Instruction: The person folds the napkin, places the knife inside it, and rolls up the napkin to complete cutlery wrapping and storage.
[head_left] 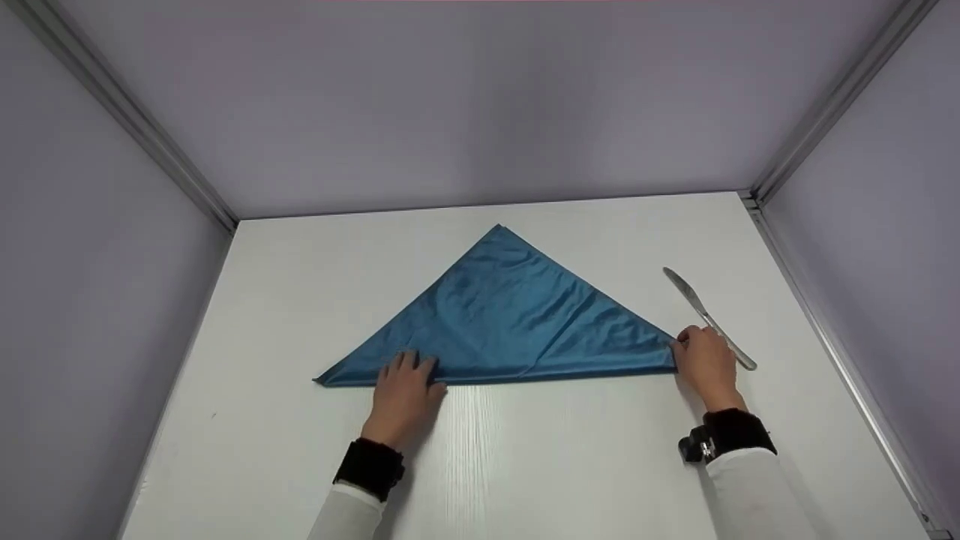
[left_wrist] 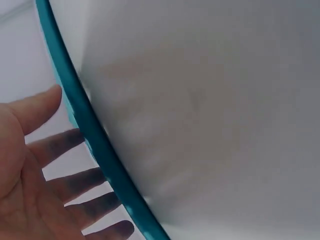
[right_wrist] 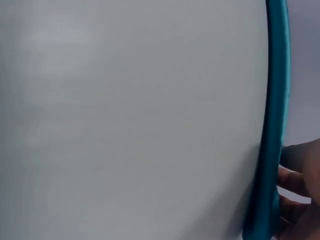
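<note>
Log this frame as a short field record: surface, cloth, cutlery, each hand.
surface: white table
cloth: blue napkin folded into a triangle, long edge toward the person
cutlery: table knife lying right of the napkin
left hand: fingers straight, pressing flat on the napkin's near edge toward its left corner
right hand: pinching the napkin's right corner, beside the knife

The right hand [head_left: 703, 362] covers part of the silver table knife's [head_left: 708, 317] handle near the white table's [head_left: 570, 450] right edge; its grip is unclear.
</note>
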